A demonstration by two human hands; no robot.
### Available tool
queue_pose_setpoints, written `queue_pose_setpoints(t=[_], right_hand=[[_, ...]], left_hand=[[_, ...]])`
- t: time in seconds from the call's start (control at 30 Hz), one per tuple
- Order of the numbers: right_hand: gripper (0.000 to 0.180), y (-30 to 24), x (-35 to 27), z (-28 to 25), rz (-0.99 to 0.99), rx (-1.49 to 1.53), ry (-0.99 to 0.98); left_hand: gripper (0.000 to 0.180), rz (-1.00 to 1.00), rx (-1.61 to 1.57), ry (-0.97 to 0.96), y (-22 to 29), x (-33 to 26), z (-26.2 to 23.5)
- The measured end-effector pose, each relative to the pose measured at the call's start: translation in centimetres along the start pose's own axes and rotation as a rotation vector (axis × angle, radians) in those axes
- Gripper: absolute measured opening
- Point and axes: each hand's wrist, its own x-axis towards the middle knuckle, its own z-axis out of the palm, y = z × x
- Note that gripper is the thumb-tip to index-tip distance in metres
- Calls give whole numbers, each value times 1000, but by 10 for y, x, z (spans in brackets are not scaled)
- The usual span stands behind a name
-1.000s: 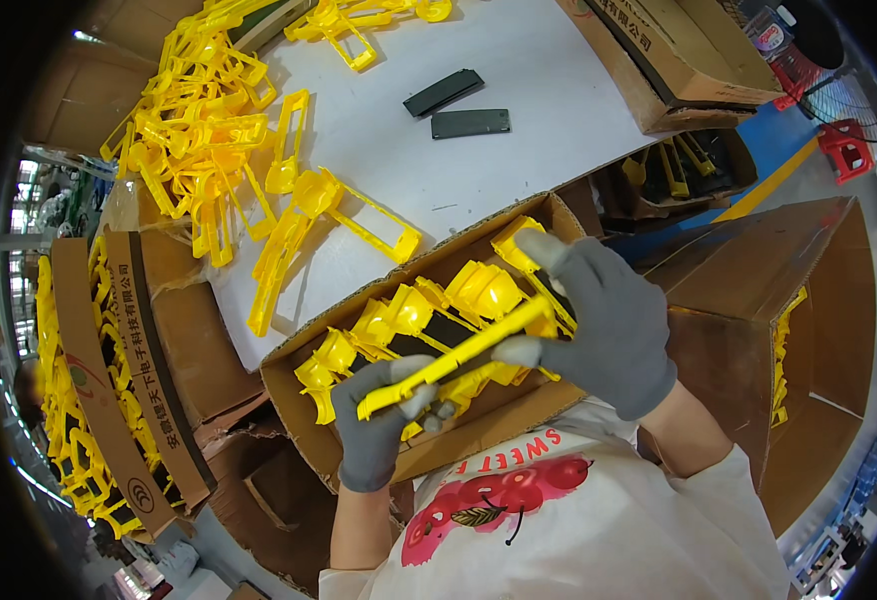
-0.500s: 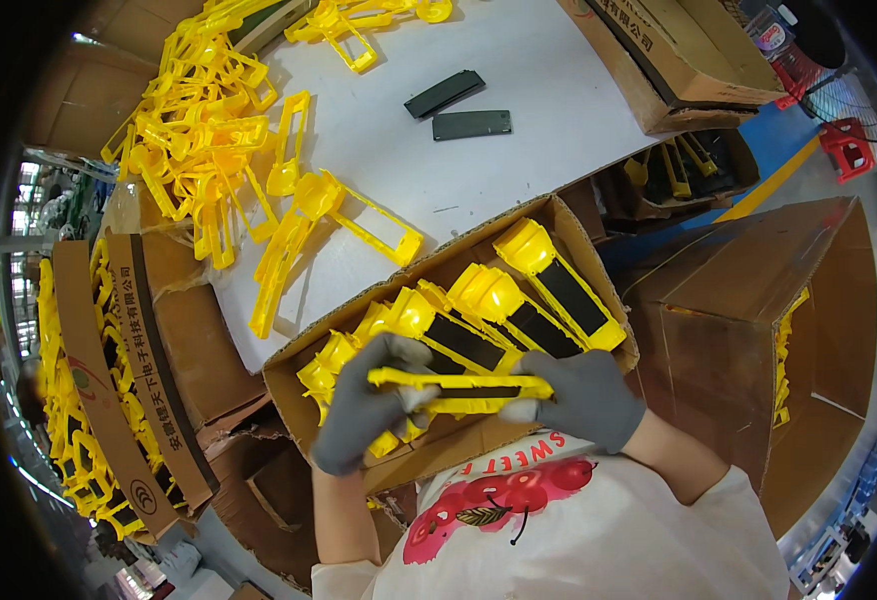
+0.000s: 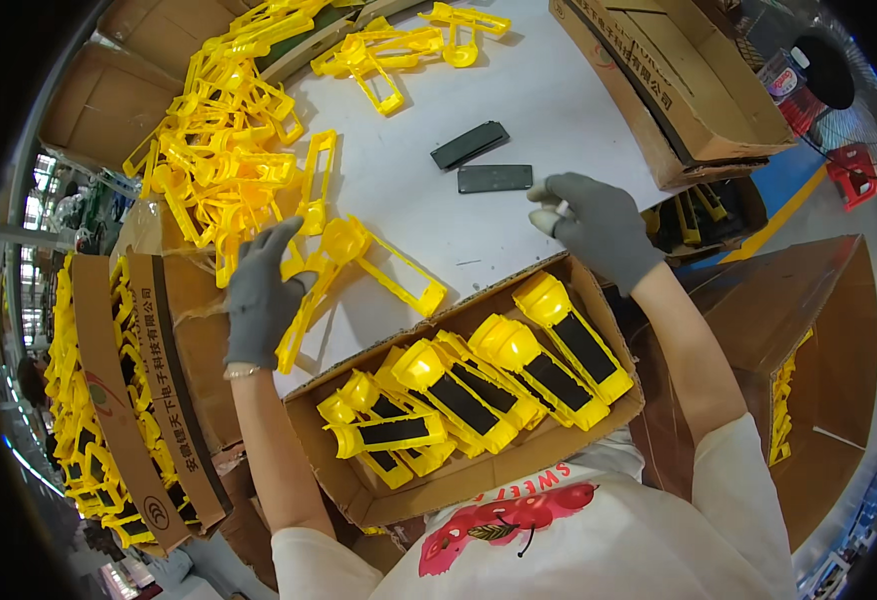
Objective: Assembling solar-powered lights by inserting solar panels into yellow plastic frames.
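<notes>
My left hand, in a grey glove, is beside a yellow plastic frame at the table's near left edge. Its fingers are apart; whether the fingertips touch the frame I cannot tell. A second yellow frame lies against that one. My right hand, gloved in grey with pale fingertips, hovers just right of a flat black plate, fingers slightly curled and apart, holding nothing visible. Another black plate lies behind it. In the cardboard box before me sit several yellow frames with black panels.
A heap of yellow frames covers the left of the white table. An open carton stands at the back right. Cartons flank me: one full of yellow frames on the left, a large one on the right.
The yellow frame with a black panel that both hands held now lies in the box. My left hand has moved up and left, my right hand up toward the black plates.
</notes>
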Motion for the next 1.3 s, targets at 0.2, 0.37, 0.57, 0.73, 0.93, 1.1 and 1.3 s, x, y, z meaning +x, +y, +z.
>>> queue_pose_setpoints(t=[0.2, 0.37, 0.57, 0.73, 0.93, 1.1, 1.3], right_hand=[[24, 13, 59, 22, -97, -254, 48], [31, 5, 72, 33, -182, -317, -37], [30, -16, 90, 49, -116, -460, -203], [27, -16, 81, 43, -183, -344, -158], [37, -31, 47, 5, -212, 134, 142], [24, -44, 13, -11, -101, 319, 160], [18, -56, -26, -22, -8, 659, 107]], left_hand=[[49, 100, 29, -144, 3, 43, 37], [37, 110, -99, 7, 20, 47, -4], [23, 152, -88, 131, 20, 16, -68], [11, -296, -488, 143, -1, -27, -76], [27, -463, -629, 465, -2, -60, -69], [38, 82, 11, 433, 21, -61, -63], [29, 170, -3, 751, 24, -62, -45]])
